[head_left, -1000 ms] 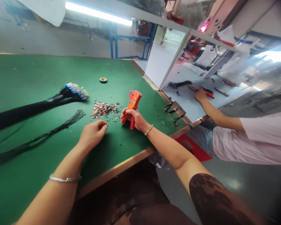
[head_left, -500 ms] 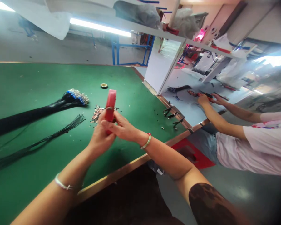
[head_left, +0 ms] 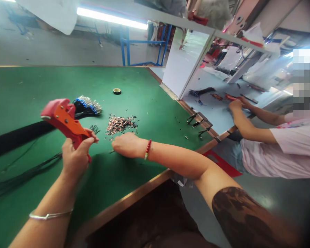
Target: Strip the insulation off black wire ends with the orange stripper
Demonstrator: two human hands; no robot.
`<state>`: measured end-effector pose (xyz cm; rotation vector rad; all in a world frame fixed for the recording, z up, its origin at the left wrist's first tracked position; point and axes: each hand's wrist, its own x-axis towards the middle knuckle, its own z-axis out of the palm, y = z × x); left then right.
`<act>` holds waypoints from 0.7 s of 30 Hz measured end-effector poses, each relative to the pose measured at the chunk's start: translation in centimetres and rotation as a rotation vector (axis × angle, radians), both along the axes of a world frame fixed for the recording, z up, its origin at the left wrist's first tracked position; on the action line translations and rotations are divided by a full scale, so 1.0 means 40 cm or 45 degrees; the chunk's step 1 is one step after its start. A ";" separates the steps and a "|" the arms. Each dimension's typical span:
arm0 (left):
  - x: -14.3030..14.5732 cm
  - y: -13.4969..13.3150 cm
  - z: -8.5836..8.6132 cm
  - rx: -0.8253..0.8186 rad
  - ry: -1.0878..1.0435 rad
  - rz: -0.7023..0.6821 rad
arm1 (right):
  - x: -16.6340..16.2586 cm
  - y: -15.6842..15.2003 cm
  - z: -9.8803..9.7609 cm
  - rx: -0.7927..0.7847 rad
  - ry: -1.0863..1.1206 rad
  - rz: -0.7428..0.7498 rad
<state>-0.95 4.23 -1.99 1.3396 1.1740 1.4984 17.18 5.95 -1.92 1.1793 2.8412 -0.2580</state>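
My left hand [head_left: 75, 157] is wrapped round the handles of a red and orange crimping tool [head_left: 62, 119], held up above the green table [head_left: 28, 93] with its head pointing left. My right hand [head_left: 126, 144] rests knuckles-up on the table, fingers curled down at the near edge of a pile of small copper terminals [head_left: 119, 123]; what its fingertips pinch is hidden. A thick black wire bundle [head_left: 20, 132] with blue and metal ends [head_left: 89, 104] lies behind the tool. Loose thin black wires [head_left: 23, 175] stretch across the table at the left.
A small tape roll [head_left: 116, 91] sits farther back on the table. The table's wooden edge [head_left: 142, 187] runs diagonally near me. At the right a co-worker in a pink shirt [head_left: 281, 151] reaches onto a neighbouring bench [head_left: 212, 113], hands on red tools. Metal clips [head_left: 197, 123] lie between the benches.
The crimping tool has passed from my right hand to my left and moved left. My right hand has dropped to the table beside the terminal pile.
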 end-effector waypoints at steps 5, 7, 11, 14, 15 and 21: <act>-0.012 -0.005 -0.066 -0.230 -0.144 -0.217 | 0.068 0.020 0.016 0.003 0.307 -0.287; -0.015 -0.005 -0.074 -0.263 -0.172 -0.248 | 0.105 0.014 0.022 0.011 0.303 -0.328; -0.018 0.004 -0.071 -0.219 -0.207 -0.091 | 0.103 -0.015 0.034 -0.026 0.159 -0.195; -0.015 0.006 -0.065 -0.213 -0.347 -0.003 | 0.043 -0.021 0.038 0.006 -0.020 -0.097; -0.014 0.005 -0.063 -0.216 -0.399 -0.001 | 0.022 -0.017 0.039 -0.003 -0.069 -0.059; -0.012 -0.001 -0.055 -0.293 -0.453 -0.098 | 0.011 0.028 0.026 -0.140 0.111 -0.028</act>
